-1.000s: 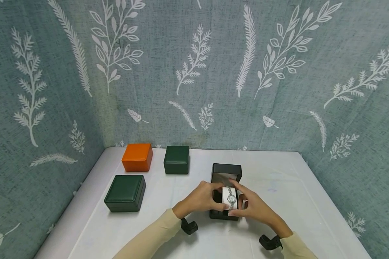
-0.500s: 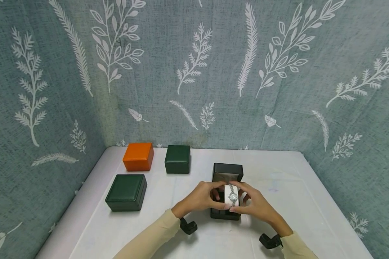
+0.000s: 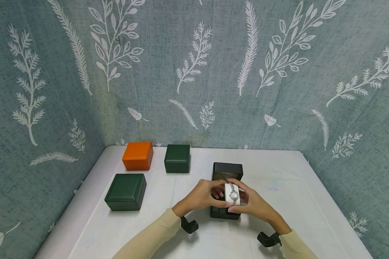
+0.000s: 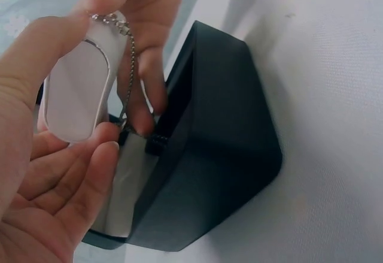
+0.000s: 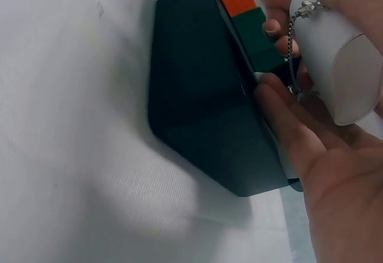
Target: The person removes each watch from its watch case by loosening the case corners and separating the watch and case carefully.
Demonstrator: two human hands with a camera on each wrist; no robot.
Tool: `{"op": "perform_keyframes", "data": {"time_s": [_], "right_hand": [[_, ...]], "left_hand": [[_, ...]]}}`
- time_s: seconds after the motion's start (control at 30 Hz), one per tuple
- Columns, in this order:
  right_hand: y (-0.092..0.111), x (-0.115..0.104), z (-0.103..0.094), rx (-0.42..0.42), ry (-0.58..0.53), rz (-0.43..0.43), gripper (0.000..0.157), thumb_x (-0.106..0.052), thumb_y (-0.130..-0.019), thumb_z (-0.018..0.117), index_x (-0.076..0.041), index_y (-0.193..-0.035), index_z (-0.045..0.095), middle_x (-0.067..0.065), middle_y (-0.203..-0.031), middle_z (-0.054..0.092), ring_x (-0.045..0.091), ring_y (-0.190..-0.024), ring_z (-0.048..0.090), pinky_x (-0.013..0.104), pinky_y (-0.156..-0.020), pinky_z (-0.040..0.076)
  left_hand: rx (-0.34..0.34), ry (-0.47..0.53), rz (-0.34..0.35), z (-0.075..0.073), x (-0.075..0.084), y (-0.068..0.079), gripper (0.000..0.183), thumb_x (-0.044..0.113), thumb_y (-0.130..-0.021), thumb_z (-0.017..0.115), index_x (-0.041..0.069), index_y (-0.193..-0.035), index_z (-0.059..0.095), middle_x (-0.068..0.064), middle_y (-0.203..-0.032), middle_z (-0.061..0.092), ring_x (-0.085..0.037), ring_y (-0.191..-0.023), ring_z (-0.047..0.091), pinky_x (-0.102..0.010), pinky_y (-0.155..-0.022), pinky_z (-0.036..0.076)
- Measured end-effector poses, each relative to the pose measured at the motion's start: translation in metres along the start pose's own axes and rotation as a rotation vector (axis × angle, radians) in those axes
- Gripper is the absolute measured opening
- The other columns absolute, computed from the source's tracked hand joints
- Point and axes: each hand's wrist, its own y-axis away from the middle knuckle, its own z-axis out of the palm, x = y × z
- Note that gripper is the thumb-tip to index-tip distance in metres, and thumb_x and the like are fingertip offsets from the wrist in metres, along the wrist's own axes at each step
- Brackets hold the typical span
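Observation:
A silver wristwatch (image 3: 234, 195) with a thin chain-like bracelet is wrapped round a white watch cushion (image 3: 227, 194). My left hand (image 3: 205, 195) grips one side of the cushion between thumb and fingers. From the other side, my right hand (image 3: 256, 203) grips it the same way, both thumbs near its front edge. Under the hands stands a black watch box (image 3: 227, 167) with its lid raised; its pale lining shows in the left wrist view. There, the cushion's flat white end (image 4: 75, 95) faces the camera, and part of the bracelet (image 4: 132, 65) hangs loose from the cushion.
To the left on the white table (image 3: 168, 230) sit three closed boxes: an orange box (image 3: 137, 155), a small green box (image 3: 177, 158) and a larger green box (image 3: 125, 192). Leaf-patterned cloth (image 3: 162, 72) walls the table's back and sides.
The cushion with the watch has come up slightly out of the black box and shifted a little to the right, both hands moving with it. The boxes stay put.

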Motion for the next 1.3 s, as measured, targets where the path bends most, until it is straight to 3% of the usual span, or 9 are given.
{"op": "perform_keyframes", "data": {"time_s": [0.2,0.47,0.77,1.07,1.3], "right_hand": [[0.0006,-0.0027,0.0009,-0.003,-0.099,0.050,0.090,-0.006,-0.087,0.083,-0.013,-0.161,0.031,0.024,-0.155,0.035,0.040,-0.131,0.053,0.040,-0.088,0.057],[0.0007,-0.0010,0.0016,0.001,-0.177,0.078,0.090,-0.003,-0.086,0.083,-0.012,-0.160,0.031,0.027,-0.152,0.034,0.034,-0.126,0.057,0.042,-0.086,0.058],[0.0020,-0.0008,0.0034,0.019,-0.175,0.061,0.086,-0.004,-0.087,0.083,-0.015,-0.157,0.034,0.020,-0.153,0.035,0.032,-0.128,0.054,0.039,-0.087,0.057],[0.0020,-0.0011,0.0028,-0.013,-0.244,0.073,0.088,-0.001,-0.088,0.080,-0.013,-0.159,0.029,0.027,-0.151,0.033,0.030,-0.123,0.060,0.042,-0.086,0.058],[0.0027,-0.0012,0.0014,-0.007,-0.215,0.074,0.087,-0.002,-0.089,0.080,-0.013,-0.159,0.029,0.024,-0.153,0.032,0.027,-0.124,0.058,0.040,-0.087,0.057]], "left_hand": [[0.001,-0.011,0.009,0.0012,-0.0008,-0.0002,0.066,0.032,-0.084,0.088,0.007,-0.139,0.063,0.002,-0.095,0.073,-0.002,-0.081,0.065,-0.021,-0.072,0.055],[-0.005,-0.008,-0.026,0.0018,-0.0005,0.0000,0.072,0.031,-0.083,0.089,0.001,-0.142,0.059,0.002,-0.096,0.072,-0.003,-0.081,0.065,-0.020,-0.071,0.054],[-0.016,0.046,-0.044,0.0026,0.0016,-0.0008,0.072,0.028,-0.083,0.089,0.001,-0.142,0.059,0.002,-0.100,0.072,-0.005,-0.083,0.068,-0.022,-0.074,0.056],[-0.012,0.037,-0.043,0.0017,0.0021,-0.0002,0.070,0.029,-0.083,0.089,0.003,-0.141,0.060,0.004,-0.105,0.071,-0.007,-0.082,0.068,-0.022,-0.073,0.056],[-0.011,0.024,-0.031,-0.0008,0.0004,0.0001,0.071,0.031,-0.083,0.089,0.001,-0.141,0.060,0.004,-0.105,0.070,-0.007,-0.083,0.068,-0.022,-0.073,0.055]]}}
